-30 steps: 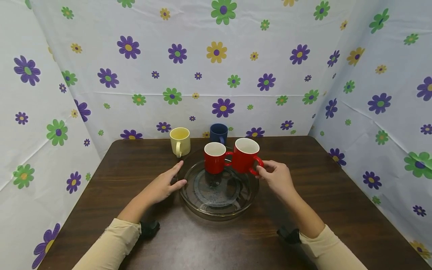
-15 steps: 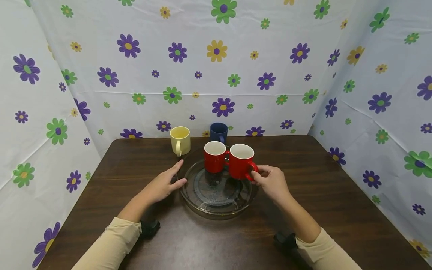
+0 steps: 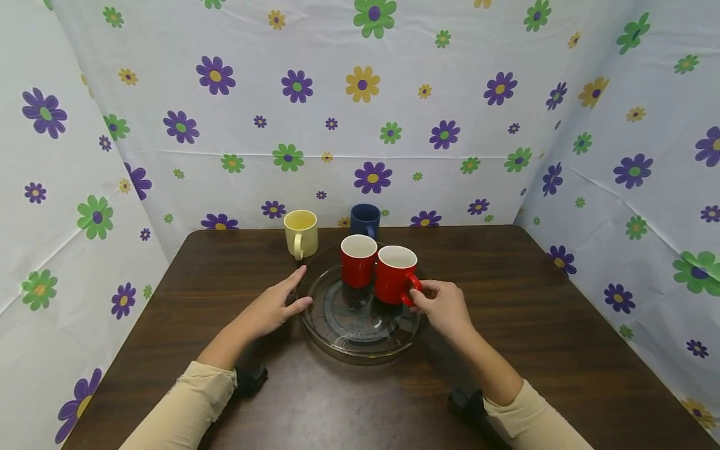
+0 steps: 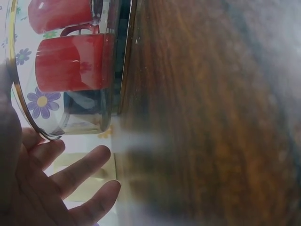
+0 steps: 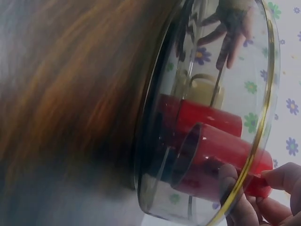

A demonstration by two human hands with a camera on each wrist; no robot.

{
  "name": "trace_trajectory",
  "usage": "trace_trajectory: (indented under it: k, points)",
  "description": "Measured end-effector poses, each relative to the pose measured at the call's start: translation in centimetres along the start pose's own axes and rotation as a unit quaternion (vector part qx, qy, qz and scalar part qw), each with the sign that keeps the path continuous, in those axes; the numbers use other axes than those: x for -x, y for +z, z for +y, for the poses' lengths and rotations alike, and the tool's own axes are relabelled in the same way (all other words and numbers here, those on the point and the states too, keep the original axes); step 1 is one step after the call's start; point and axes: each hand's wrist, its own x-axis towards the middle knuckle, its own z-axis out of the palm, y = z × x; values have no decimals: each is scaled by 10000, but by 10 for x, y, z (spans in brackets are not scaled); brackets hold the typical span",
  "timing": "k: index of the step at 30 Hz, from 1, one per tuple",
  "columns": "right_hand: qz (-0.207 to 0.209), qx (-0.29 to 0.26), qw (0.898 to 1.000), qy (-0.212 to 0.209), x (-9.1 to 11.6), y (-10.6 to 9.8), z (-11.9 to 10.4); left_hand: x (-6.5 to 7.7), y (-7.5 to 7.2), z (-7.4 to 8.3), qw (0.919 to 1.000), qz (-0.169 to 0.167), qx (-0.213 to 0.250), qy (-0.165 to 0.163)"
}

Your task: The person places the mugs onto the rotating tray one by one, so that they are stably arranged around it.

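A red mug (image 3: 392, 281) with a white inside is gripped by its handle in my right hand (image 3: 447, 309), thumb and fingers pinching it. It is inside a round clear dish (image 3: 360, 357), at the right side; the right wrist view shows it tilted through the wall, and whether its base touches the floor I cannot tell. Close to its left, a second red mug (image 3: 357, 269) stands upright in the dish. My left hand (image 3: 270, 309) rests at the dish's left rim with fingers spread; in the left wrist view, some fingers (image 4: 47, 153) meet the rim.
Behind the dish, a yellow mug (image 3: 302, 236) stands at the back left and a blue mug (image 3: 364, 219) at the back middle. The dark wooden table (image 3: 534, 325) is bounded by a flowered white curtain (image 3: 450, 62) at the back and sides.
My right hand has brought its red mug left, toward me and lower, into the dish beside the other red mug. The left hand has stayed at the rim.
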Motion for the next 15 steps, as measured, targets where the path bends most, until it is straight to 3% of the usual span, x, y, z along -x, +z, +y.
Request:
trace_trajectory:
  k: [15]
  points:
    - [1,353,9994,-31,2,8,-2,0,1,-2,10000,43,19,6]
